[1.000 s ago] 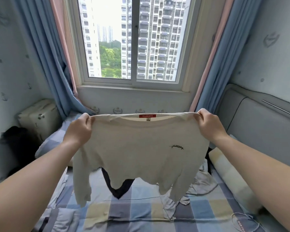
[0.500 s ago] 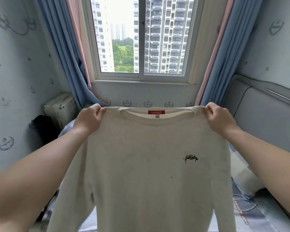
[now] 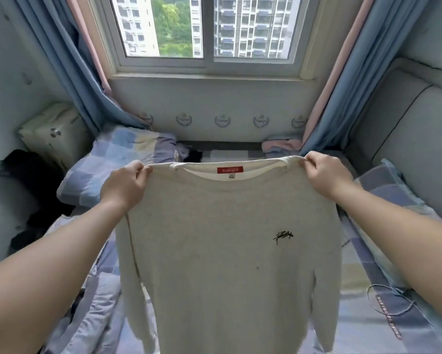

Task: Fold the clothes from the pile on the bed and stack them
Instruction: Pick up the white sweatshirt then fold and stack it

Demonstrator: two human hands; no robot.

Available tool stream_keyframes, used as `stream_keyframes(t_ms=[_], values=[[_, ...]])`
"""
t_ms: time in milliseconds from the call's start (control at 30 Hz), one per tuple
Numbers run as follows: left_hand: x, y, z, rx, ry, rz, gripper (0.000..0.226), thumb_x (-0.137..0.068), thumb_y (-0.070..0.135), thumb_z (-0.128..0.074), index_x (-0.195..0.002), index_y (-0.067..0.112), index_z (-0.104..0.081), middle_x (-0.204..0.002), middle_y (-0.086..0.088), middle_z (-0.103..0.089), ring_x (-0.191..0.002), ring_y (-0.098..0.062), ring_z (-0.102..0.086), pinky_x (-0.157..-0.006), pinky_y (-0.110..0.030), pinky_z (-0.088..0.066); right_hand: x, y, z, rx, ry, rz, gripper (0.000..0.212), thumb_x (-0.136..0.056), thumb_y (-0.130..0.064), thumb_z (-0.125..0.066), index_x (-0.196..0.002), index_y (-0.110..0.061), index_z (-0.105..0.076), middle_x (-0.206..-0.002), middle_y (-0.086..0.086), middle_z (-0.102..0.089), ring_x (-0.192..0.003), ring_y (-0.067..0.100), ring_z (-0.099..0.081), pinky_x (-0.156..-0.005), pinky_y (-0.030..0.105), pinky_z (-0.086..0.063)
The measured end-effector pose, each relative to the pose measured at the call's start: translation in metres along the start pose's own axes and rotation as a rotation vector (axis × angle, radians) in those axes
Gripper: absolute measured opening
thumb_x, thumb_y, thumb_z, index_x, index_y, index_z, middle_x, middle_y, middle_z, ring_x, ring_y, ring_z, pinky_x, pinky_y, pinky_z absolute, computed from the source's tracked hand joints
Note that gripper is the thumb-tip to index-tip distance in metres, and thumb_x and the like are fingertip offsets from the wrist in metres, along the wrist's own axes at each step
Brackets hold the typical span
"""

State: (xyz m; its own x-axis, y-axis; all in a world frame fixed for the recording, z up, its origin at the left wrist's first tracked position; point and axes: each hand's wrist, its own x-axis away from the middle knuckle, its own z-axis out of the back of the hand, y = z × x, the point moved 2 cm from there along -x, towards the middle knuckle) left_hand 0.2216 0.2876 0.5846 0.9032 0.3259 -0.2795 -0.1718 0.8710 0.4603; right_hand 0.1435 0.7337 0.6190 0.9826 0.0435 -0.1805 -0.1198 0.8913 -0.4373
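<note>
Cream sweater (image 3: 227, 251) hung in the air over the bed (image 3: 355, 267), long axis vertical, hem toward the bed's near edge; left hand (image 3: 124, 185) and right hand (image 3: 324, 177) pinched its shoulders, fingers (image 3: 138, 166) curled on cloth, both hands equally near.

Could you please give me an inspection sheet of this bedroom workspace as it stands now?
Surface: bed with a checked blue and yellow sheet, rumpled at the near left.
Job's things: cream sweatshirt held up by its shoulders, front toward the camera, sleeves hanging; red neck label.
Clutter: checked pillow at far left; pink cloth by the window wall; dark heap at the left edge; pale boxy case beyond it.
Grippers: left hand pinches one shoulder; right hand pinches the other.
Cables: thin cable looped on the sheet, near right.
Surroundings: window, blue curtains, padded headboard on the right.
</note>
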Motion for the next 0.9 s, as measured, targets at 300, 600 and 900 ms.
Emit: stream_keyframes(t_ms=[300, 600, 900], values=[[-0.114, -0.166, -0.328, -0.092, -0.161, 0.291, 0.037, -0.104, 0.045, -0.039, -0.085, 0.017, -0.053, -0.088, -0.014, -0.064, -0.081, -0.036, -0.053, -0.066, -0.039, -0.040, -0.148, 0.078, -0.346, -0.036, -0.292, -0.224, 0.027, -0.101, -0.032, -0.055, -0.081, -0.016, -0.065, -0.076, 0.003, -0.068, -0.078, 0.029, -0.062, -0.069, 0.037, -0.047], [-0.162, -0.219, -0.547, 0.294, -0.282, 0.379, 0.052, -0.103, 0.032, -0.054, -0.150, 0.021, -0.036, -0.141, 0.000, -0.050, -0.127, -0.024, -0.049, -0.098, -0.032, -0.040, -0.208, 0.146, -0.579, -0.435, -0.303, -0.417, 0.067, -0.101, -0.027, -0.056, -0.158, -0.033, -0.021, -0.161, -0.002, -0.031, -0.149, 0.019, -0.027, -0.118, 0.034, -0.026], [0.005, -0.194, -0.601, 0.087, -0.750, 0.112, 0.072, -0.098, 0.050, -0.053, -0.159, 0.038, -0.016, -0.169, 0.004, -0.007, -0.155, -0.017, -0.008, -0.123, -0.045, -0.019, -0.068, 0.187, -0.600, -0.187, -0.632, -0.276, 0.086, -0.096, -0.041, -0.059, -0.159, -0.040, 0.000, -0.166, -0.019, -0.004, -0.154, 0.010, -0.004, -0.125, 0.046, -0.013]])
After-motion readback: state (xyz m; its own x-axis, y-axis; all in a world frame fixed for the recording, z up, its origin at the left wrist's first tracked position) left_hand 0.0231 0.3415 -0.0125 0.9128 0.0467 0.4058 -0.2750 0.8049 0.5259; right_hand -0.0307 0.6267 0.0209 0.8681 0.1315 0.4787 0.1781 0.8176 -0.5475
